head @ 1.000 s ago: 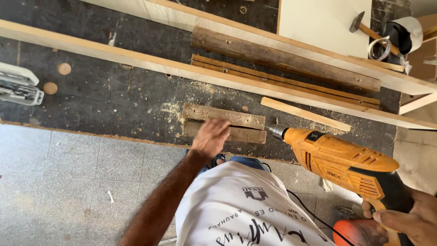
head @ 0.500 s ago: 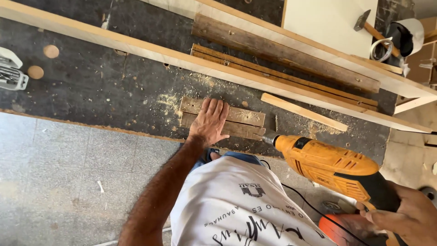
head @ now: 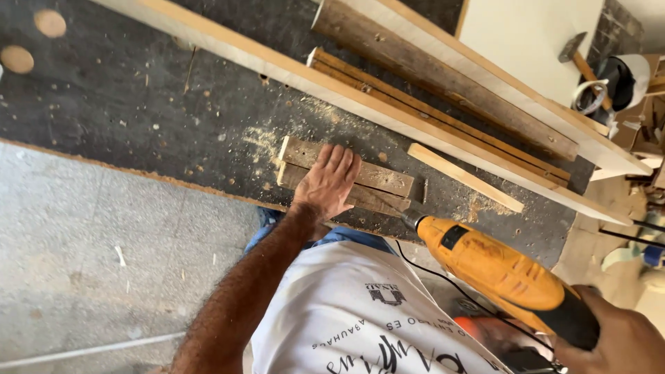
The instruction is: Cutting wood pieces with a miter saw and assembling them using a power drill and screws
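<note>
1. A dark table (head: 138, 118) carries everything, its top scuffed and dusted with sawdust (head: 267, 142).
2. A long pale plank (head: 360, 104) lies slantwise across the table.
3. Beyond the plank lie thin brown strips (head: 443, 118) and a dark weathered board (head: 443, 76), side by side along it.
4. A short light stick (head: 464, 178) lies on the table on the plank's near side.
5. Two round wooden discs (head: 31, 41) sit at the table's far left end.
6. A hammer (head: 578, 59) rests on a white panel (head: 526, 34) past the plank's right end.
7. Grey floor (head: 90, 263) lies below the table's near edge.
</note>
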